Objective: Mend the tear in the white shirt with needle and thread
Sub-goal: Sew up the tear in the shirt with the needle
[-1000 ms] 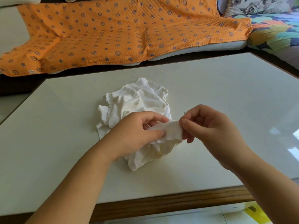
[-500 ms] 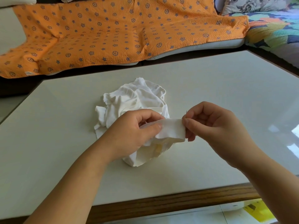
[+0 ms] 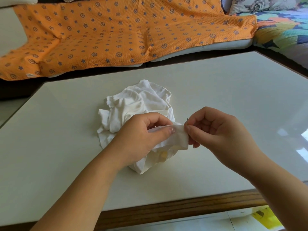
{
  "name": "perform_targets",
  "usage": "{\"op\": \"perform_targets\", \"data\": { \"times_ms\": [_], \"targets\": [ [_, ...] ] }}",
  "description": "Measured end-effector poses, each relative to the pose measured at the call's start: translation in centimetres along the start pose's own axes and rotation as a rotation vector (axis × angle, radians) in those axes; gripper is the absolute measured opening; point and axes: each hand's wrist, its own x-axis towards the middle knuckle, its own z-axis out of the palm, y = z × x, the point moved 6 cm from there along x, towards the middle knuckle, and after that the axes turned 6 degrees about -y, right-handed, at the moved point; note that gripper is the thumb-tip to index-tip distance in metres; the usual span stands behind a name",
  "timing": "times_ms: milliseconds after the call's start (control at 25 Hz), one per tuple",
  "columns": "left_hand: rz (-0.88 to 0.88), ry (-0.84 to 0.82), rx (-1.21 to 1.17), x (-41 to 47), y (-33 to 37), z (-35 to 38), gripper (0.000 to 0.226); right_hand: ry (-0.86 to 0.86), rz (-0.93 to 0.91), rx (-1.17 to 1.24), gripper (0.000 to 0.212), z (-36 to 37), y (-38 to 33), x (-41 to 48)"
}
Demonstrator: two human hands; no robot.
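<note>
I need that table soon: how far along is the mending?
Done: needle picked up, shirt bunched on the table. In hand: left hand pinches a fold, right hand pinches the needle at its edge. Left: no stitches or thread visible, so the sewing probably remains.

an orange blanket (image 3: 116, 34) with blue stars covered the sofa beyond the pale tabletop (image 3: 233, 100); a multicoloured quilt (image 3: 283, 30) lay at right.

Glossy white table (image 3: 233, 97), orange-covered sofa (image 3: 116, 30) behind
</note>
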Motion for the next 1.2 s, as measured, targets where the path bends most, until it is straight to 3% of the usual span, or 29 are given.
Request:
{"op": "perform_targets", "data": {
  "times_ms": [200,520,760,1000,1200],
  "targets": [
    [-0.079,0.005,-0.186,0.1,-0.5,0.3,0.006,-0.002,0.01,-0.027,0.012,0.3,0.1,0.0],
    [-0.053,0.066,-0.089,0.1,-0.5,-0.3,0.004,0.135,0.01,-0.045,0.005,-1.5,-0.5,-0.3],
    [-0.063,0.055,-0.151,0.1,-0.7,-0.2,0.005,-0.148,0.145,-0.079,0.009,1.1,-0.3,-1.0],
    [-0.08,0.03,-0.232,0.1,-0.9,0.0,0.016,-0.137,0.214,-0.114,0.011,1.4,0.3,-0.7],
    [-0.097,0.028,-0.23,0.2,-1.1,0.0,0.007,-0.134,0.214,-0.122,0.012,1.6,0.3,-0.7]
  ]
}}
